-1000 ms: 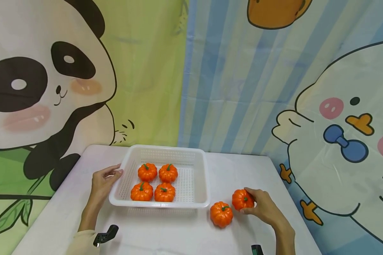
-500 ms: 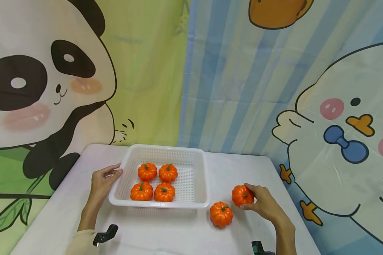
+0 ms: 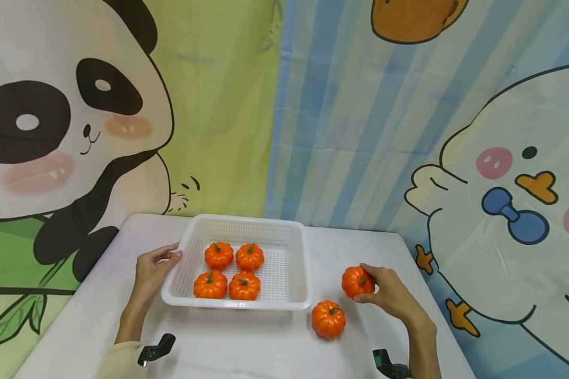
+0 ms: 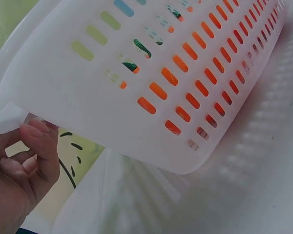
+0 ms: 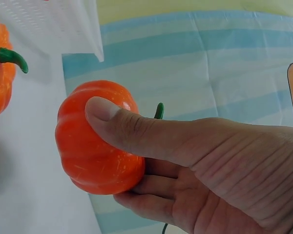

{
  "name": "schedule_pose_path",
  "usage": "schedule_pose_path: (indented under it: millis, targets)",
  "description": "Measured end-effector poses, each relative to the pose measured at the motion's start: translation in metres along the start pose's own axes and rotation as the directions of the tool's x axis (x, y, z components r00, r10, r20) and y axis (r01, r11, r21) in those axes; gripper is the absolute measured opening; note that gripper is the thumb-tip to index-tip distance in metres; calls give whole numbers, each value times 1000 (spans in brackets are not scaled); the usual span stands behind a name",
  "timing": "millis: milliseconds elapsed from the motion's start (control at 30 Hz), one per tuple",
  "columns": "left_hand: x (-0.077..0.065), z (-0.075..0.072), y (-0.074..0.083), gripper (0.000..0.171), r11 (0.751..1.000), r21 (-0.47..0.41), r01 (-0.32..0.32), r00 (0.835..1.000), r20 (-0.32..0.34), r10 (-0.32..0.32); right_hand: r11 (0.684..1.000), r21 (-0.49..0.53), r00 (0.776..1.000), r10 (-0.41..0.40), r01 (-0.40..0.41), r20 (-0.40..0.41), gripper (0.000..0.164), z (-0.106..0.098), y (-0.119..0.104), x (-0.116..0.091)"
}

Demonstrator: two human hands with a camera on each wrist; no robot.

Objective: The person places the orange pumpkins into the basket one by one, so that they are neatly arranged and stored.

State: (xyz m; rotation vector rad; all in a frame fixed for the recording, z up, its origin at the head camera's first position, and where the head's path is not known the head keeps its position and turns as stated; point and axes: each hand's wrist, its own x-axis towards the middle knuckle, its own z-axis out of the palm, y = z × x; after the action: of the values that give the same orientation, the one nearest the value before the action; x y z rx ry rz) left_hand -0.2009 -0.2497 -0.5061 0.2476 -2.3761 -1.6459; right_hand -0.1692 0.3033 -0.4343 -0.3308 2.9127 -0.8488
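My right hand [image 3: 392, 292] grips a small orange pumpkin [image 3: 357, 281] between thumb and fingers, its green stem turned toward the palm. In the right wrist view the thumb lies across the side of that pumpkin [image 5: 95, 161], which appears lifted off the table. Another pumpkin [image 3: 329, 319] sits on the table just in front of it. At the left end of a white plastic basket [image 3: 284, 304], my left hand [image 3: 153, 271] pinches the rim. The left wrist view has the left hand [image 4: 27, 165] at the basket's corner. Several pumpkins [image 3: 244, 286] rest inside the basket, at its left and middle.
A white cloth covers the table [image 3: 246, 347]. Behind it hangs a curtain [image 3: 341, 131] printed with a panda and a chick. Dark camera mounts [image 3: 157, 349] sit at both wrists. The basket's right part shows bare mesh floor.
The right hand has raised the pumpkin and moved it slightly away and to the left, while its stem has turned toward the palm. The left hand and basket stay put.
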Motion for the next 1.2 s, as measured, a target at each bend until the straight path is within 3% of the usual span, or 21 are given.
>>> schedule_pose_path:
  millis: [367,867,1200]
  targets:
    - [1,-1,0,51,1000,1,-9,1000,1,9,999,15,999,-33,33,9,77,-6,-14,7]
    - [1,0,-2,51,1000,-23,-16,1000,11,17,999,19,999,-36,36,7,80,-8,-10,9]
    - [2,0,-3,52,1000,-18,-19,1000,13,19,998,12,998,-63,63,19,78,-8,-20,17]
